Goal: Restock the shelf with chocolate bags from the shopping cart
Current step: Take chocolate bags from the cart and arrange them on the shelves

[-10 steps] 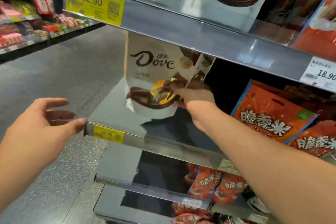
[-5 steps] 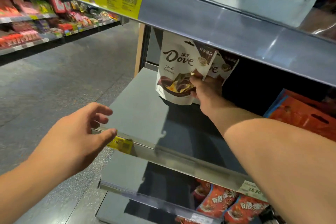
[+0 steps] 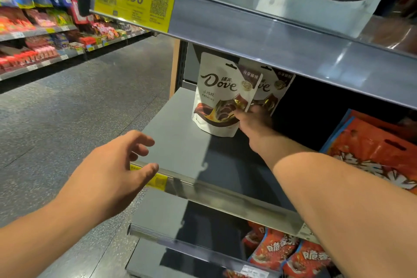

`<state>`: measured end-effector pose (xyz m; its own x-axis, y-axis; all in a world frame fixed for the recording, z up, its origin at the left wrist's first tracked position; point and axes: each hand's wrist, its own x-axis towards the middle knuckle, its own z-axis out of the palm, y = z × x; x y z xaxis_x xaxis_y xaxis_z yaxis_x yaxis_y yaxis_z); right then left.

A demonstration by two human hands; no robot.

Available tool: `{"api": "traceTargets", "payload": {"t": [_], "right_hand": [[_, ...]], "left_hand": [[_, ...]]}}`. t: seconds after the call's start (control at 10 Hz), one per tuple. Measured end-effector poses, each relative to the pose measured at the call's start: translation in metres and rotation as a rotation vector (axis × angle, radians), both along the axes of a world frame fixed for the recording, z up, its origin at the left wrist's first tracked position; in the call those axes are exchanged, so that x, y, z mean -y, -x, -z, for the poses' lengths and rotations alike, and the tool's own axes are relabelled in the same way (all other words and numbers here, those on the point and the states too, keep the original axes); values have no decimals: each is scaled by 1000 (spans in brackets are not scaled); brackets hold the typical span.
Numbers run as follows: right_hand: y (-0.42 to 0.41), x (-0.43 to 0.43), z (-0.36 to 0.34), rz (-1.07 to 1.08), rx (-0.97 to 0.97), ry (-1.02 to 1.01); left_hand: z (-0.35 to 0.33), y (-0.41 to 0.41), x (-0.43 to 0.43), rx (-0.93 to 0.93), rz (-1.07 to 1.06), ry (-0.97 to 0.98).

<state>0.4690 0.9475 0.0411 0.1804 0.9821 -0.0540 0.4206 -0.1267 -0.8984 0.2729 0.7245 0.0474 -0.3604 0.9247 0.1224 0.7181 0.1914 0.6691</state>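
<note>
right hand fingers pinch lower right edge of front Dove bag | bag upright at shelf rear, second Dove bag just behind | left hand fingers loosely spread, holding nothing, over shelf front lip | shelf surface open between hands | orange bags right

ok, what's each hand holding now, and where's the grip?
Right hand grips the front Dove bag at its lower right edge, bag standing on the shelf; whether the rear Dove bag is also held is unclear. Left hand holds nothing, fingers open.
</note>
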Motion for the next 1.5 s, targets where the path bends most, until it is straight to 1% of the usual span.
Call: {"api": "traceTargets", "payload": {"t": [0.1, 0.2, 0.3, 0.4, 0.5, 0.6, 0.7, 0.8, 0.9, 1.0, 1.1, 1.2, 1.3, 1.4, 1.5], "right_hand": [[-5, 21, -2, 93, 163, 44], [1, 49, 3, -51, 187, 91], [23, 94, -9, -216, 138, 150], [52, 117, -9, -410, 233, 216], [90, 143, -3, -410, 221, 131], [138, 176, 4, -549, 202, 126], [192, 217, 8, -720, 226, 107], [251, 265, 13, -898, 285, 74], [310, 329, 18, -1124, 358, 18], [355, 395, 23, -1336, 449, -74], [380, 461, 26, -1525, 472, -222], [386, 524, 39, -1712, 576, -196], [383, 573, 72, -1905, 741, -148], [376, 609, 118, -2021, 899, -50], [369, 630, 173, -2061, 1066, -35]], "left_hand": [[2, -1, 8, -33, 13, 16], [-2, 2, 20, -52, 35, 46], [-7, 9, 30, -90, 52, 61], [-10, 24, 46, -160, 43, 91], [-9, 50, 71, -181, 25, 105], [-4, 87, 108, -178, -28, 129], [4, 131, 154, -180, -114, 171], [12, 173, 211, -182, -237, 225], [18, 208, 281, -159, -398, 261], [23, 228, 355, -97, -554, 312], [35, 233, 426, -43, -717, 366], [52, 224, 490, -11, -820, 473], [78, 210, 543, 27, -861, 570], [118, 201, 585, 98, -875, 699], [160, 196, 612, 182, -846, 854]]}}
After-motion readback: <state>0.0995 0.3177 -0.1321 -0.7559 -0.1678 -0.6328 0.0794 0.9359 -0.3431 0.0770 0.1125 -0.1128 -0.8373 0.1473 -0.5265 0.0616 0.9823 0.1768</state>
